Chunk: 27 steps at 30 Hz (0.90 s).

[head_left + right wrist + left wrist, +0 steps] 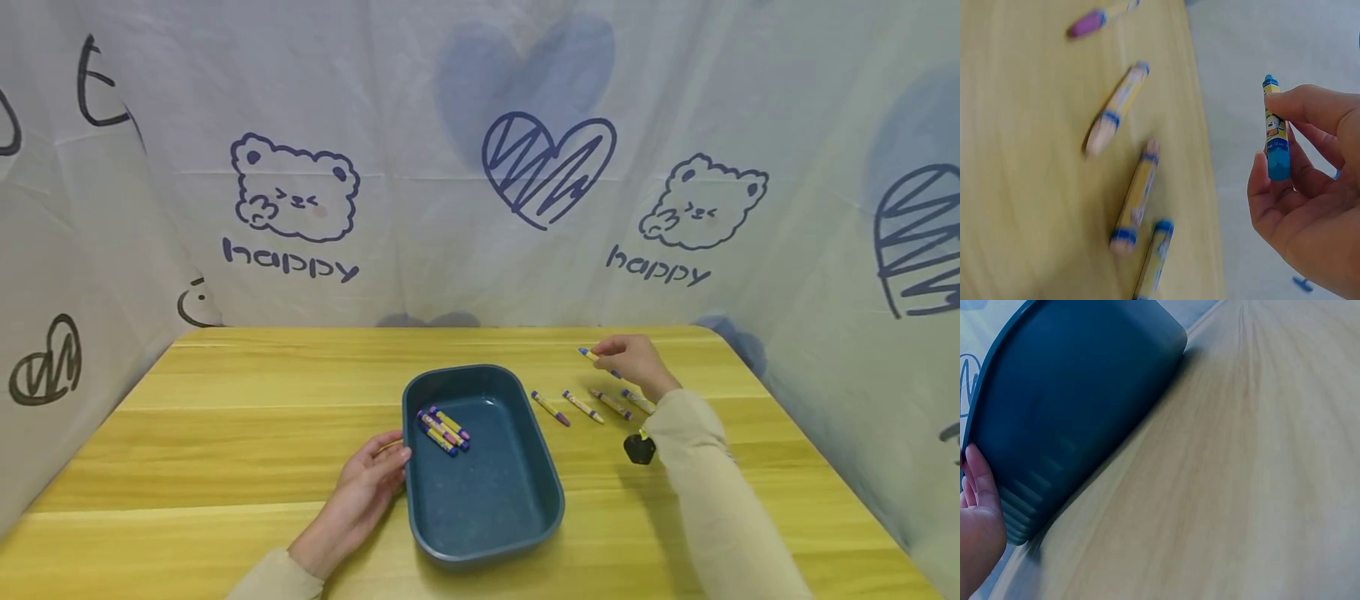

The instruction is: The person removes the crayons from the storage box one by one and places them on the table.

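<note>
A blue crayon (1277, 128) with a yellow wrapper is pinched between the thumb and fingers of my right hand (633, 362), above the far right of the table. Below and to the left of that hand, several crayons lie in a loose row, among them a purple one (551, 408), a pale one (583, 407) and a brownish one (611, 404). My left hand (363, 483) rests against the outer left wall of a dark teal bin (495, 500), thumb at the rim. Inside the bin, several yellow-wrapped crayons (444, 430) lie bunched near its left wall.
The wooden table (247, 433) carries the bin near its middle. A small black object (639, 448) shows beside my right sleeve. White cloth (427, 208) with blue drawings hangs behind the table and along both sides.
</note>
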Available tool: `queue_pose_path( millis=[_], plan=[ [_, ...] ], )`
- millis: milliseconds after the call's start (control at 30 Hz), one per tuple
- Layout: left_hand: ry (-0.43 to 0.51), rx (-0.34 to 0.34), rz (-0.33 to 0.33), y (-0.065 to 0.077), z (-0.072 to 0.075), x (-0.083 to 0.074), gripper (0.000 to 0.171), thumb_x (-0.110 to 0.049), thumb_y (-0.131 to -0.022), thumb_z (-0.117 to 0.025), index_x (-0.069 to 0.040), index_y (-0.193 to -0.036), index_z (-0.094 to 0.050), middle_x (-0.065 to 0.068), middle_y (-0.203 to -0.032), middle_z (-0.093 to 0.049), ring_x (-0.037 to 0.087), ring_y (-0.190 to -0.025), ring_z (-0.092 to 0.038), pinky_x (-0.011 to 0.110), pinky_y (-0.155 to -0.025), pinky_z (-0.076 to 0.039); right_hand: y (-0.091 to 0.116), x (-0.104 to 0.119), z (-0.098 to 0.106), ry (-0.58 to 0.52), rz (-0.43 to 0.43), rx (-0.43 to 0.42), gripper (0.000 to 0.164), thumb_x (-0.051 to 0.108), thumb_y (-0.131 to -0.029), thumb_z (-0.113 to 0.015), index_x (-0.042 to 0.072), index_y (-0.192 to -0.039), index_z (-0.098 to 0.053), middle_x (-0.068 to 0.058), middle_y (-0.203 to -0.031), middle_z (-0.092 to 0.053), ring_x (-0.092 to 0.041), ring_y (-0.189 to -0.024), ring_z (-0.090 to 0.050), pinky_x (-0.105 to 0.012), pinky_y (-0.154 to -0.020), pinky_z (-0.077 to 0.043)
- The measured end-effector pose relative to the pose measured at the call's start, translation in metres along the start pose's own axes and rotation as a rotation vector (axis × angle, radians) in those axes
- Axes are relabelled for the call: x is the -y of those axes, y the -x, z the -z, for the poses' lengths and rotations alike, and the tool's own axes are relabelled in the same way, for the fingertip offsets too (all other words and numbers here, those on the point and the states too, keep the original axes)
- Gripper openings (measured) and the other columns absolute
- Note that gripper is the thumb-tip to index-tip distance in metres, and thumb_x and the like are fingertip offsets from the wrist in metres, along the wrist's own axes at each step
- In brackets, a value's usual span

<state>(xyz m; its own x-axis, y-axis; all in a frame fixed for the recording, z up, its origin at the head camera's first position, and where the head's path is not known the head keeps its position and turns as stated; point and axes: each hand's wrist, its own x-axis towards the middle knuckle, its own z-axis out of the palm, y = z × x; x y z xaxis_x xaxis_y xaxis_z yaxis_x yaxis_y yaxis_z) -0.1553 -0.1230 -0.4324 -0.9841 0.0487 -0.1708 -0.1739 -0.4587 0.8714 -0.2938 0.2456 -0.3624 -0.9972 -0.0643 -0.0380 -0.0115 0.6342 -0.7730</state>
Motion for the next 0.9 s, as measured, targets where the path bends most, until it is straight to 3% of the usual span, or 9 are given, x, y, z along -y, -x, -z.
queue_pose_path(
  millis=[533,900],
  plan=[
    [0.002,-0.003,0.016,0.001,0.0,-0.001,0.033,0.006,-0.093,-0.053,0.006,-0.124,-0.043,0.003,-0.094,-0.059,0.011,-0.081,-0.055,0.021,-0.074,-0.046,0.017,-0.051,0.027,0.056,-0.033,-0.024,0.036,0.012,-0.094,-0.059,-0.009,-0.123,-0.058,-0.03,-0.126,-0.053,-0.043,-0.111,-0.052,-0.052,-0.091,-0.045],
    [0.009,-0.006,0.018,0.0,0.0,-0.001,0.031,0.005,-0.093,-0.053,0.004,-0.123,-0.045,0.003,-0.094,-0.059,0.011,-0.081,-0.056,0.022,-0.075,-0.047,0.031,-0.081,0.043,0.148,-0.041,-0.039,0.031,0.01,-0.094,-0.058,-0.012,-0.115,-0.062,-0.032,-0.118,-0.058,-0.047,-0.107,-0.053,-0.054,-0.087,-0.046]
  ],
)
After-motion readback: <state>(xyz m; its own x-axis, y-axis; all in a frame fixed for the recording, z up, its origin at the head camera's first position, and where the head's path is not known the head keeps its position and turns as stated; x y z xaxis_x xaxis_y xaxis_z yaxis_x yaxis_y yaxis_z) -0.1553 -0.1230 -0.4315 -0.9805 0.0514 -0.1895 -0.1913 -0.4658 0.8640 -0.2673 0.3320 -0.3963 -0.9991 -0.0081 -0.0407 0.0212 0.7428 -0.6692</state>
